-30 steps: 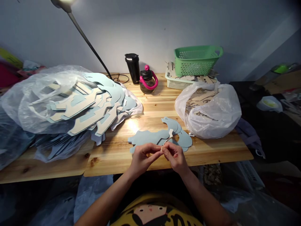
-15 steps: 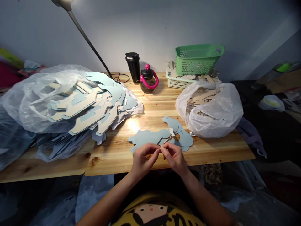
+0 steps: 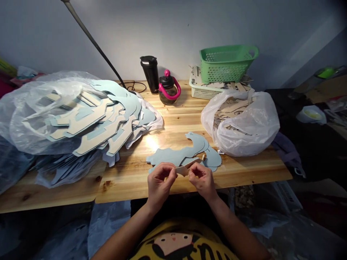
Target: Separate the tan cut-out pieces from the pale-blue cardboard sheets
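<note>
Between my two hands is a thin beige cut-out piece [image 3: 182, 170], flat and card-like. My left hand [image 3: 161, 183] pinches its left end between thumb and fingers. The fingers of my right hand [image 3: 202, 180] are closed at its right end, where a narrow beige strip [image 3: 195, 161] slants up and away behind them. Just beyond my fingers, several pale blue curved cut-outs [image 3: 170, 156] lie overlapping on the wooden table [image 3: 130, 180]. My hands hide part of their near edge.
To the left, a clear plastic bag [image 3: 24, 126] spills blue and beige cut-outs [image 3: 89, 122]. A white bag [image 3: 251, 133] of beige scraps stands right. Behind are a black tumbler [image 3: 150, 76], a pink-handled bottle [image 3: 168, 90], a green basket [image 3: 225, 68] on a cream basket [image 3: 203, 93], and a lamp stem [image 3: 92, 39].
My hands have moved apart, and the beige piece now shows as a wider face between them. The pale end that stuck up beyond my fingers has dropped lower. The view has shifted slightly.
</note>
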Demonstrator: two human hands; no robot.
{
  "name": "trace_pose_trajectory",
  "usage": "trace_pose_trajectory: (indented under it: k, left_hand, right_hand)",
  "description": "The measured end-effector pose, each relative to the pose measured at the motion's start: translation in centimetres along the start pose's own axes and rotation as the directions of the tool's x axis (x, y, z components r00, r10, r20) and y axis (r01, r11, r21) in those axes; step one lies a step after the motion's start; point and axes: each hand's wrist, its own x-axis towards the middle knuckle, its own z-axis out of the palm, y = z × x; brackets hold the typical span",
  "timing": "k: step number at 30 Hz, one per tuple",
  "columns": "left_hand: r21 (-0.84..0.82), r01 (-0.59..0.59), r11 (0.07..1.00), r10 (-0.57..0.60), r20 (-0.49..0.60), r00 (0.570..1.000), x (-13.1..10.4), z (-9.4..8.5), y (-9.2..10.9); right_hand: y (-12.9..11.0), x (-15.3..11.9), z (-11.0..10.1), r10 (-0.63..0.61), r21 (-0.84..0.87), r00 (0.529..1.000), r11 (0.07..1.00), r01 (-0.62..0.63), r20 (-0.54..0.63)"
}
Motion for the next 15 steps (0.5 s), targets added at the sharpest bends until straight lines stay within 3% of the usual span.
trace_pose_trajectory:
  k: [5,10,15]
  left_hand:
    - [-0.012,0.005,1.0,-0.006,-0.144,0.99,0.3,-0.9,-0.5]
    - [0.086,-0.113,0.99,0.117,-0.046,0.992,-0.4,-0.5,-0.5]
    - [0.091,-0.1,0.991,0.105,-0.053,0.993,-1.0,-0.2,-0.6]
  right_hand:
    - [1.3,-0.6,-1.4,0.09,0.099,0.982,0.992,-0.074,-0.164]
    - [-1.0,-0.2,-0.5,0.142,0.153,0.986,0.976,-0.153,0.082]
    - [-1.5,0.7,-0.3,0.141,0.145,0.959,0.973,-0.18,0.247]
